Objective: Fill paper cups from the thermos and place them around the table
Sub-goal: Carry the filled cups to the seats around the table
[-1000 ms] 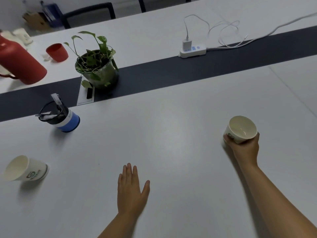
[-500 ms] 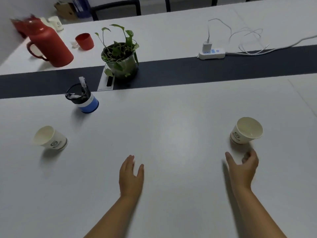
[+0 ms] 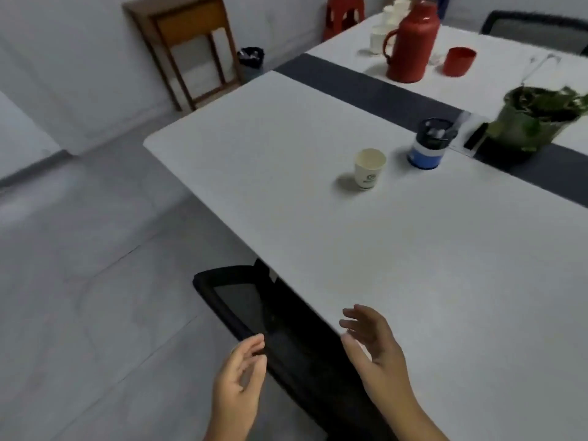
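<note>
Both grips are released and hold nothing: the left hand (image 3: 237, 381) hangs over the floor by the black chair (image 3: 241, 307), the right hand (image 3: 374, 343) over the white surface (image 3: 286, 173). One upright white paper cup (image 3: 369, 168) with a dark logo stands just beside a blue bottle (image 3: 428, 144); its contents cannot be told. One red thermos (image 3: 409, 43) stands well apart, near a red cup (image 3: 459, 61).

White table (image 3: 318, 237) carries a paper cup (image 3: 369, 168), blue-banded bottle (image 3: 428, 144), red thermos (image 3: 410, 44), red cup (image 3: 459, 62), and what looks like a potted plant (image 3: 531, 122).

Dim, soft, motion-blurred wide-angle view
</note>
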Tool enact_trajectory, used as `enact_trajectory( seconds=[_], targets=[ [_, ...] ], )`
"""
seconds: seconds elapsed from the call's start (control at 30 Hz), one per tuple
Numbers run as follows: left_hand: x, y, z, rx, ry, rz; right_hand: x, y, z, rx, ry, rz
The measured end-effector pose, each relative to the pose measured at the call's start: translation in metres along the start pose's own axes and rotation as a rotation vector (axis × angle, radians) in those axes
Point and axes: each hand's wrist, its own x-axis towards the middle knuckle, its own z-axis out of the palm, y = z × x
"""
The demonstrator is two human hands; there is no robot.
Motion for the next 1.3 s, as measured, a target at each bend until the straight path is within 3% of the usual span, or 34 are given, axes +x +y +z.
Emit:
enact_trajectory(
  seconds=[0.17,0.37,0.47,0.53,0.6,0.73,1.0,1.17,1.3],
  targets=[
    [-0.021,-0.040,-0.144,-0.031,0.314,-0.069,-0.018,-0.006,0.145,-0.137,-0.335,-0.026],
    [-0.025,-0.094,-0.269,-0.058,0.545,-0.241,-0.037,0.023,0.262,-0.239,-0.517,0.114],
    [0.001,-0.119,-0.301,-0.133,0.569,-0.352,-0.026,0.030,0.294,-0.288,-0.511,0.181],
    [0.024,-0.132,-0.316,-0.028,0.462,-0.366,-0.005,0.032,0.313,-0.293,-0.456,0.199],
    [0.063,-0.132,-0.322,0.057,0.422,-0.382,0.027,0.031,0.337,-0.307,-0.457,0.199],
    [0.174,-0.112,-0.337,-0.163,0.542,-0.355,0.114,0.016,0.410,-0.297,-0.492,0.176],
    [0.393,-0.058,-0.395,-0.085,0.577,-0.229,0.300,-0.055,0.544,-0.297,-0.651,0.085],
    [0.492,-0.062,-0.417,-0.078,0.635,-0.287,0.385,-0.053,0.581,-0.329,-0.551,0.159],
    [0.586,-0.074,-0.434,-0.028,0.564,-0.361,0.461,-0.042,0.625,-0.357,-0.455,0.184]
  ],
)
